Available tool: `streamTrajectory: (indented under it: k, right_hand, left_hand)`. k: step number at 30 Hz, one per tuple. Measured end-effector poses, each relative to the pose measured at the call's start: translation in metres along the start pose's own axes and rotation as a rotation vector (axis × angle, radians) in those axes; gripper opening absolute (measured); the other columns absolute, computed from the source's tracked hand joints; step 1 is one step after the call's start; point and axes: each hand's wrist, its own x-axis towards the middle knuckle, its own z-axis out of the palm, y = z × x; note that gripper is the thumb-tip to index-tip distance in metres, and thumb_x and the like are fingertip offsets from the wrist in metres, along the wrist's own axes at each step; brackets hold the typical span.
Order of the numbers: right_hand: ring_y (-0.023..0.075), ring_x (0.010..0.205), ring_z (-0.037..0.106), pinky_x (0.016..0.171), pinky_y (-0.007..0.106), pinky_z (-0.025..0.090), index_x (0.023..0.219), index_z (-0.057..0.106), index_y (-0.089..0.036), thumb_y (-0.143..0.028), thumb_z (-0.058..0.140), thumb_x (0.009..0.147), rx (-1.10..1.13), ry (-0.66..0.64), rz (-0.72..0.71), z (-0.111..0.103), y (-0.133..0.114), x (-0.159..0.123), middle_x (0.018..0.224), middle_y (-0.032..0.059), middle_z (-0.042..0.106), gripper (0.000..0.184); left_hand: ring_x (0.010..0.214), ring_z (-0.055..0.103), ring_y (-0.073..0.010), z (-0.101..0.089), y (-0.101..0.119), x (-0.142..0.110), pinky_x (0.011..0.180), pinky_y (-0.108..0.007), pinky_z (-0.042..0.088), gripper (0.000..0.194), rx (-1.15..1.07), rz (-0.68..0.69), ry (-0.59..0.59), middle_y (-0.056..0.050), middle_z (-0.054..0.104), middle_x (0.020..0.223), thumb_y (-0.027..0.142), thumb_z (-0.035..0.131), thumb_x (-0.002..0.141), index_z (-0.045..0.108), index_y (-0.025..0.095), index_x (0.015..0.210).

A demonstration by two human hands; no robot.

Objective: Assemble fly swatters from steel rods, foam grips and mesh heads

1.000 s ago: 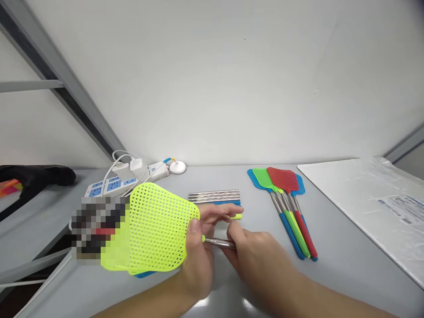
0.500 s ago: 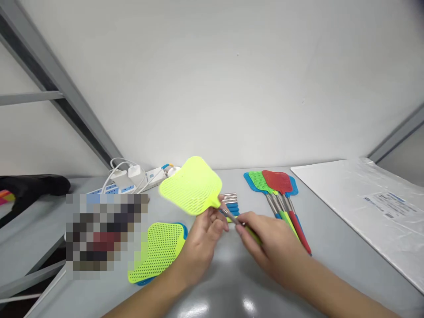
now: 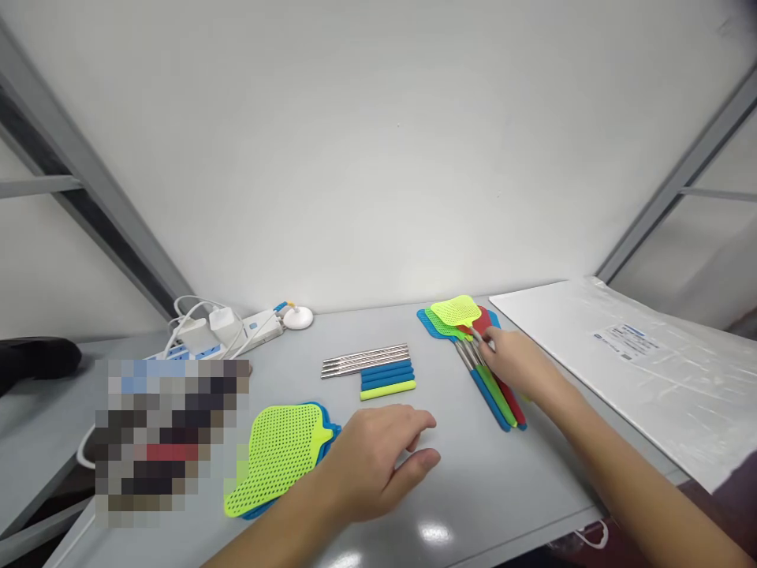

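Note:
My right hand point(image 3: 513, 359) is closed around the shaft of a yellow fly swatter point(image 3: 455, 311), at the top of a fanned pile of swatters. Blue, green and red heads and handles show in that pile, among them a blue handle point(image 3: 490, 398). My left hand point(image 3: 384, 457) hovers over the table with thumb and fingers apart, holding nothing. Beside it on the left lies a yellow mesh swatter head point(image 3: 284, 446), with blue ones point(image 3: 326, 422) under it. Beyond the left hand are several metal rods point(image 3: 348, 363), blue grips point(image 3: 387, 375) and a yellow grip point(image 3: 389, 390).
A power strip point(image 3: 257, 330) with white plugs and cables stands at the back left, by a round white disc point(image 3: 297, 318). A blurred-out patch point(image 3: 171, 442) covers things at the left. A plastic-wrapped white sheet point(image 3: 561, 331) lies along the right.
The yellow swatter has gone from between both hands to the top of the pile at the right, carried by my right hand. My left hand has let go and sits lower.

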Motion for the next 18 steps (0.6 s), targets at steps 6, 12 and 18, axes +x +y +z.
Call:
streamTrajectory:
  k: [6, 12, 18]
  right_hand:
    - [0.0202, 0.056, 0.055, 0.048, 0.027, 0.026, 0.078, 0.056, -0.02, -0.031, 0.038, 0.094, -0.042, -0.035, 0.037, 0.008, -0.009, -0.002, 0.065, 0.0062, 0.059, 0.027]
    - [0.0217, 0.064, 0.059, 0.051, 0.028, 0.028, 0.089, 0.059, -0.02, -0.034, 0.041, 0.093, -0.054, -0.075, 0.043, 0.0, -0.004, -0.005, 0.071, 0.0072, 0.061, 0.024]
    - [0.02, 0.063, 0.058, 0.051, 0.028, 0.028, 0.088, 0.059, -0.022, -0.03, 0.043, 0.09, -0.044, -0.14, 0.007, 0.003, 0.003, -0.004, 0.071, 0.0048, 0.062, 0.017]
  left_hand:
    - [0.062, 0.052, -0.0164, -0.002, -0.004, -0.001, 0.059, -0.029, 0.035, 0.019, 0.07, 0.062, 0.03, -0.002, 0.059, 0.07, 0.025, 0.042, 0.096, 0.057, 0.017, 0.102]
    - [0.057, 0.047, -0.0146, 0.0, -0.008, 0.003, 0.055, -0.028, 0.032, 0.017, 0.106, 0.135, 0.043, 0.0, 0.054, 0.065, 0.02, 0.042, 0.095, 0.057, 0.018, 0.087]
    - [0.055, 0.043, -0.0113, -0.003, -0.015, 0.004, 0.054, -0.025, 0.031, 0.019, 0.082, 0.079, 0.178, 0.003, 0.048, 0.061, 0.014, 0.042, 0.094, 0.054, 0.019, 0.08]
